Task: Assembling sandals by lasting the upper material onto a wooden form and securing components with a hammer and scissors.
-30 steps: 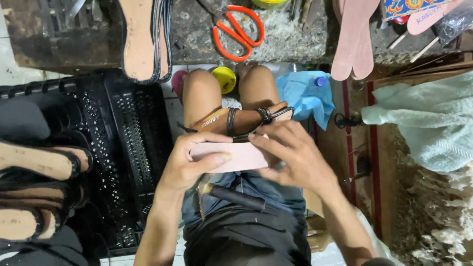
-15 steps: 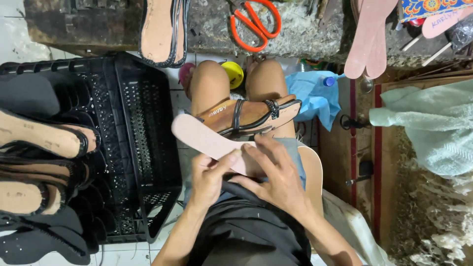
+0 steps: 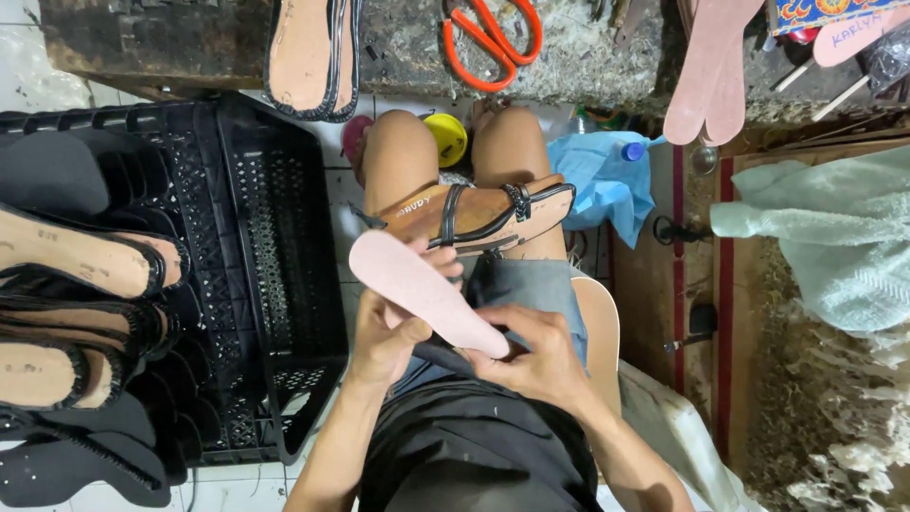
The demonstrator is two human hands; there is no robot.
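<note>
Seen from above, a seated person's left hand (image 3: 393, 332) and right hand (image 3: 536, 353) both grip a pink insole (image 3: 427, 292) held slantwise over the lap, its heel end pinched under the right fingers, just below a strappy sandal (image 3: 474, 213) lying across the knees.

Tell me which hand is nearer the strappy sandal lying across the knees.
Left. The left hand grips the pink insole, its fingers just under the strappy sandal. The right hand holds the insole's lower end, farther down the lap.
</note>
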